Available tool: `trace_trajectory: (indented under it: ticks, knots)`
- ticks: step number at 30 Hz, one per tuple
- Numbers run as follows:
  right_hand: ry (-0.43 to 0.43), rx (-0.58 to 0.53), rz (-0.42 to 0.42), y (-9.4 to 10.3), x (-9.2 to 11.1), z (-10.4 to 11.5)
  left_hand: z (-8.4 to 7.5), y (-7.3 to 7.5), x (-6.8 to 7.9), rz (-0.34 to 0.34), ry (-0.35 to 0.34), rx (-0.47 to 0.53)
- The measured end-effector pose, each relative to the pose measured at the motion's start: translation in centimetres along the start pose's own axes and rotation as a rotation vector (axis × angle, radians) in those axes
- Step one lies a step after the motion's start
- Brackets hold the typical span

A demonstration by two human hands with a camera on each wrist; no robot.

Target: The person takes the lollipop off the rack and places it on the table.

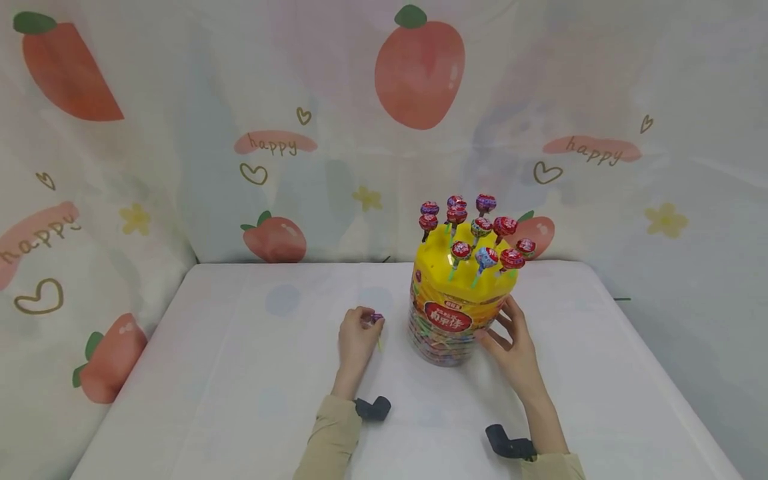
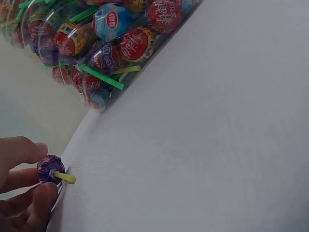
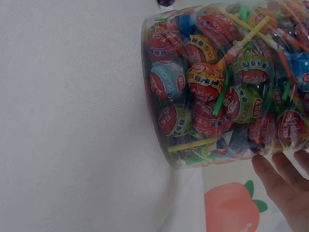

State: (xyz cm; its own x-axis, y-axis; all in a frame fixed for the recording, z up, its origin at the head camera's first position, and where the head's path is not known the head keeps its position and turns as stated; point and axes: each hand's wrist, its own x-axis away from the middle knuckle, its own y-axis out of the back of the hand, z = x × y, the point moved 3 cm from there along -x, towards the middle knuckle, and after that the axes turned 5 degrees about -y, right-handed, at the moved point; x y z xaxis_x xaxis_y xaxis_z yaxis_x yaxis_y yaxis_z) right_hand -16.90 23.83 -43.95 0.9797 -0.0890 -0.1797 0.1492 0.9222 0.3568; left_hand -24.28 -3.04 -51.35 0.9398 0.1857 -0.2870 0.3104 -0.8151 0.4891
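Observation:
A purple-wrapped lollipop [image 1: 377,318] with a yellow stick is pinched between the thumb and fingers of my left hand [image 1: 356,339], left of the jar. Its stick [image 2: 67,178] points away from the fingers in the left wrist view. The lollipop jar [image 1: 448,317] is a big clear tub full of wrapped lollipops, with a yellow lid [image 1: 441,270] and a printed label. Several lollipops [image 1: 461,251] stand upright in the lid. My right hand [image 1: 517,350] holds the jar's right side, thumb towards the front and fingers round the side. Fingertips [image 3: 263,166] touch the clear wall.
Under the jar lies a white-covered table [image 1: 270,373]. Behind it hangs a pale cloth backdrop [image 1: 336,80] printed with fruit, hearts and flowers. Dark wrist-camera mounts [image 1: 375,409] stick out from both wrists.

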Motion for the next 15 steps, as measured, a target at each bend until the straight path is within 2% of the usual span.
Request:
trace_trajectory:
  ticks: [8, 12, 15]
  knots:
    - [-0.009, 0.006, 0.002, -0.1, 0.1, -0.1, -0.4, 0.3, 0.3, 0.008, 0.045, 0.015]
    - [-0.013, 0.007, 0.004, -0.1, 0.1, -0.1, -1.2, 0.8, 0.1, -0.011, 0.017, 0.015]
    - [-0.015, 0.021, 0.002, 0.0, 0.0, -0.2, -2.3, 1.4, 0.0, -0.037, -0.020, 0.054]
